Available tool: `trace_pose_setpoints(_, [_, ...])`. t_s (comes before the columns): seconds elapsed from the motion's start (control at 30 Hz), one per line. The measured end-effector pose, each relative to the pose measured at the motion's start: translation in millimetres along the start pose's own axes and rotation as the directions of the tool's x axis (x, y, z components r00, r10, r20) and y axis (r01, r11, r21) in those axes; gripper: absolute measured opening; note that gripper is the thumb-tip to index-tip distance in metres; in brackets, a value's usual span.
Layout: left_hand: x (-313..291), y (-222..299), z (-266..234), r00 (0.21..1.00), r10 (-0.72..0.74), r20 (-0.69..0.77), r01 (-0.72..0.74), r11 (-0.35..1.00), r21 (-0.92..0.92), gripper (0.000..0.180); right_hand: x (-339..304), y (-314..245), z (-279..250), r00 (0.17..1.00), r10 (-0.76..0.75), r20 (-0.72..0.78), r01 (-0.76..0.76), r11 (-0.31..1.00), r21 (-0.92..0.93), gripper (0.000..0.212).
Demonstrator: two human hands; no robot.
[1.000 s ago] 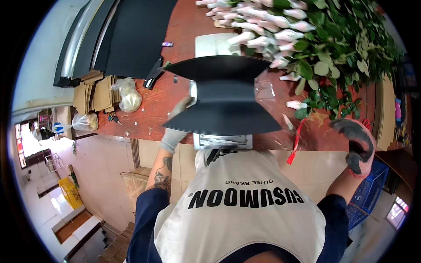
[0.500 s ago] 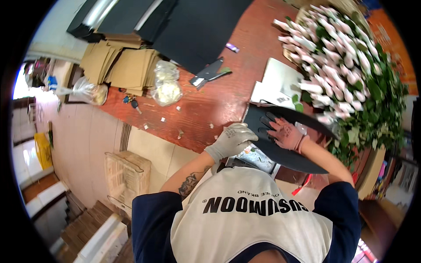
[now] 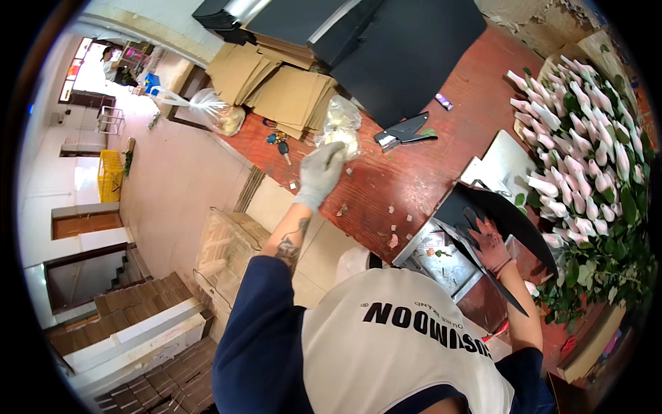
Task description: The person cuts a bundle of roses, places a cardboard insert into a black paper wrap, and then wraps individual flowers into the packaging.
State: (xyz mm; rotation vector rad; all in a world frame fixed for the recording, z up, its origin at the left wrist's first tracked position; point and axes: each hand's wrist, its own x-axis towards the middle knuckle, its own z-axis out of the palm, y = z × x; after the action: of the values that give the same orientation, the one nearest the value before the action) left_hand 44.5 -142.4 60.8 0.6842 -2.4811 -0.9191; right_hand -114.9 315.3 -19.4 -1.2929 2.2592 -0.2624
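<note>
The right hand [image 3: 489, 243], fingers apart, seemingly steadies black card [image 3: 518, 217] at three o'clock; I cannot tell if the left hand [image 3: 322, 174] grips the twelve-o'clock bag [image 3: 342, 123].

Bright indoor light, blown-out doorway [image 3: 91, 74] at upper left, soft glare on the red table [image 3: 416, 169], curved fisheye edges.

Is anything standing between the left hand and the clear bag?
Nothing visible: the left hand overlaps the near end of the clear bag in view, though whether they touch is unclear.
</note>
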Motion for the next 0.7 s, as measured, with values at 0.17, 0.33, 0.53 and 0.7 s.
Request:
trace_pose_setpoints(0.17, [-19, -50, -33, 0.973, -0.076, -0.217, 0.083, 0.996, 0.026, 0.024, -7, -32, -66, 0.999, 0.037, 0.028, -0.041, 0.985, 0.168, 0.049])
trace_pose_setpoints(0.33, [45, -63, -86, 0.941, -0.023, -0.337, 0.129, 0.947, 0.295, 0.048, -47, -35, -132, 0.976, 0.188, 0.110, -0.210, 0.674, 0.708, 0.054])
trace_pose_setpoints(0.53, [104, -53, -60, 0.937, -0.349, -0.001, 0.253, 0.678, 0.690, 0.100, -86, -59, -176, 0.947, 0.307, -0.097, -0.152, 0.691, 0.706, 0.063])
trace_pose_setpoints(0.7, [110, -48, -75, 0.931, -0.364, -0.038, 0.315, 0.745, 0.588, 0.102, -94, -104, -199, 0.895, 0.426, -0.136, -0.135, 0.547, 0.826, 0.066])
